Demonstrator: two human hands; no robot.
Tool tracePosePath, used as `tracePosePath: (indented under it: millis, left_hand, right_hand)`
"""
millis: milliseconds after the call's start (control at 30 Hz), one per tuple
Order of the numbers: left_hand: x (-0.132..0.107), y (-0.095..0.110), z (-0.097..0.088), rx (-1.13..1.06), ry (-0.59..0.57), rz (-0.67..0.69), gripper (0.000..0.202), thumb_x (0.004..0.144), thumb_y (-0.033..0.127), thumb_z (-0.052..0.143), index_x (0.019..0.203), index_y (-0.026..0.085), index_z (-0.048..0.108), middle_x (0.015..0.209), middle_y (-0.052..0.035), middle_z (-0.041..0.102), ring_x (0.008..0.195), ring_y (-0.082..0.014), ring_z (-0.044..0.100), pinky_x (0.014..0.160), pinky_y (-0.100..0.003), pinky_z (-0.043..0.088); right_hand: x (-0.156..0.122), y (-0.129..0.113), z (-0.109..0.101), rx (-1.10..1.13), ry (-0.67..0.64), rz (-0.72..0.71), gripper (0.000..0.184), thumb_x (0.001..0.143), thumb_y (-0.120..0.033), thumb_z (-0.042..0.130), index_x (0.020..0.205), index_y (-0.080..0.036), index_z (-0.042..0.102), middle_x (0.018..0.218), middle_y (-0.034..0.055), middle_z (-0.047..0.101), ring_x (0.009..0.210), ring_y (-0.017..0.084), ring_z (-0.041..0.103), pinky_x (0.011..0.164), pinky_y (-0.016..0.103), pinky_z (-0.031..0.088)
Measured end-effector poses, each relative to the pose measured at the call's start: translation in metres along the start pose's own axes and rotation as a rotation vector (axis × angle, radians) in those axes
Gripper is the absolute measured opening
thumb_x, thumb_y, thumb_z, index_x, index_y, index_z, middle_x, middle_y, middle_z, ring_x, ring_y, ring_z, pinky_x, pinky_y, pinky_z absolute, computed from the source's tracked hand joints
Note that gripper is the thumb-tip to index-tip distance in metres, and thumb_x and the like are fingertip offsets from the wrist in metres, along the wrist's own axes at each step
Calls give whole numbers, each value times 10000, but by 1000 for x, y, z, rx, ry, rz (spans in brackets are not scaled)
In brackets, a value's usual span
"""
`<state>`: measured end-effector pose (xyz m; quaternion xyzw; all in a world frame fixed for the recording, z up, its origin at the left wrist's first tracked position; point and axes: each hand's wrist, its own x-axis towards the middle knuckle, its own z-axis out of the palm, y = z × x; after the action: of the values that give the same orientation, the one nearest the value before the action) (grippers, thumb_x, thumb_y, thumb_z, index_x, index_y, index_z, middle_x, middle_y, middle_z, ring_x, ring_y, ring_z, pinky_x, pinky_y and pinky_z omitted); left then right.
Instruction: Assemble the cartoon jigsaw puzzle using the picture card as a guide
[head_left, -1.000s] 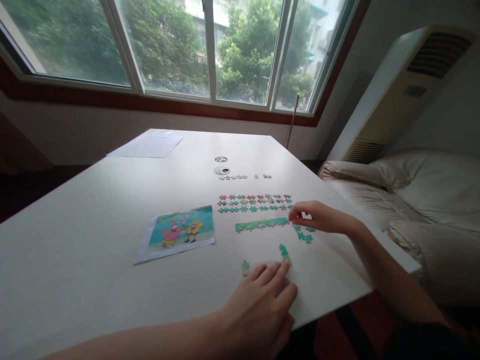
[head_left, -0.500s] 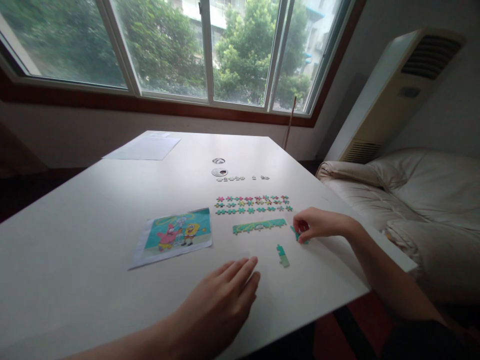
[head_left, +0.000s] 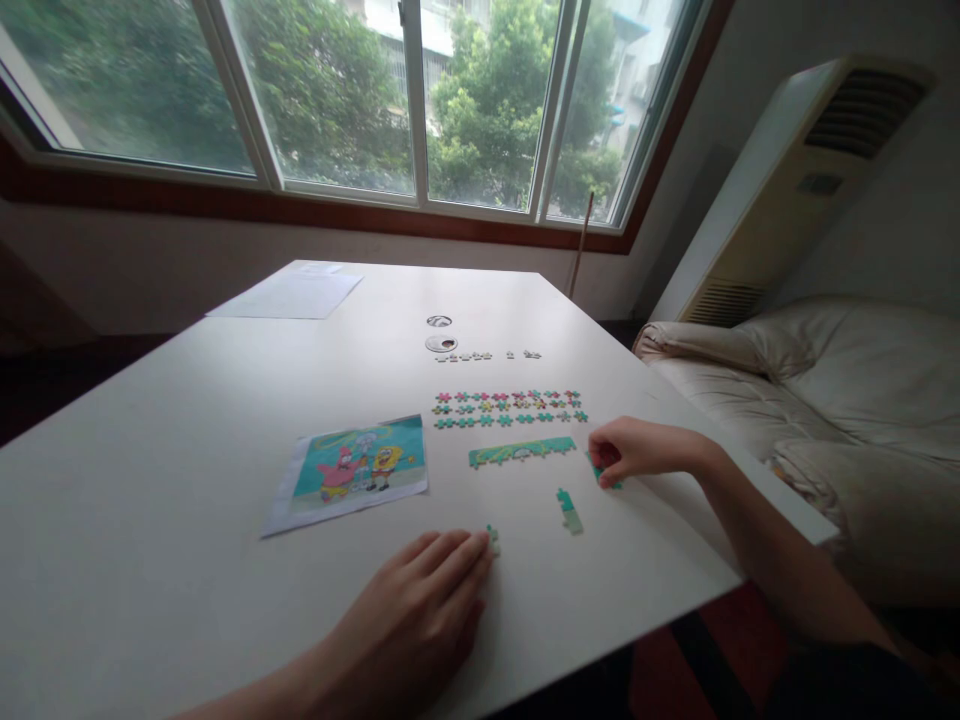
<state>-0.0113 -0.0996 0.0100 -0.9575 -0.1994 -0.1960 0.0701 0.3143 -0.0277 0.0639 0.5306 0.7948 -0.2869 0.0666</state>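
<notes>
My right hand (head_left: 637, 448) is closed in a pinch at the table, on a green jigsaw piece (head_left: 598, 468) it partly covers. To its left lies a joined green puzzle strip (head_left: 523, 452), and below that, two joined green pieces (head_left: 569, 511). My left hand (head_left: 431, 590) rests low over the table, fingers stretched out together. Its fingertips meet another green jigsaw piece (head_left: 493, 541), partly hidden by them. Rows of loose jigsaw pieces (head_left: 506, 408) lie beyond the strip. A cartoon picture sheet (head_left: 352, 470) lies left of the strip.
Farther back on the white table (head_left: 150, 480) are more small pieces (head_left: 469, 357) and two round flat items (head_left: 441, 343). White paper (head_left: 285, 297) lies at the far left corner. A padded sofa (head_left: 712, 370) stands along the right side, before a tall air conditioner (head_left: 772, 190).
My left hand has drawn back to the left, and a green piece now shows at its fingertips. The right hand stays nearly in place, still pinching its piece.
</notes>
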Motion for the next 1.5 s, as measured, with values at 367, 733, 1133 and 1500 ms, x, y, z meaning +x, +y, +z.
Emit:
tracePosePath:
  millis: [367, 733, 1133, 1500]
  left_hand:
    - [-2, -3, 3, -47, -165, -105, 393, 842, 135, 438, 1232, 125, 478, 1222, -107, 574, 1033, -265, 558, 846, -417, 486]
    - [1, 1, 1, -79, -170, -136, 406, 823, 106, 393, 1218, 138, 482, 1206, -119, 571, 1021, -269, 547, 847, -432, 467]
    - [0, 2, 3, -97, -193, -162, 419, 814, 127, 444, 1231, 157, 474, 1217, -104, 561, 1059, -270, 519, 873, -427, 449]
    - [1, 4, 4, -115, -177, -182, 396, 832, 145, 443, 1225, 177, 477, 1218, -94, 556, 1063, -259, 511, 891, -424, 437]
  right_hand:
    - [0, 0, -3, 41, -30, -109, 165, 665, -237, 661, 718, -157, 527, 668, -33, 522, 606, 94, 453, 542, 204, 340]
    - [18, -41, 13, 225, 101, -393, 182, 822, -276, 551, 954, -152, 565, 721, -5, 574, 642, 89, 511, 580, 186, 396]
    - [41, -83, 42, 266, 126, -385, 178, 784, -272, 606, 927, -167, 631, 690, -7, 601, 592, 84, 513, 533, 170, 384]
    - [45, -84, 48, 104, 221, -477, 123, 770, -247, 626, 865, -172, 645, 776, 15, 608, 678, 112, 528, 641, 212, 415]
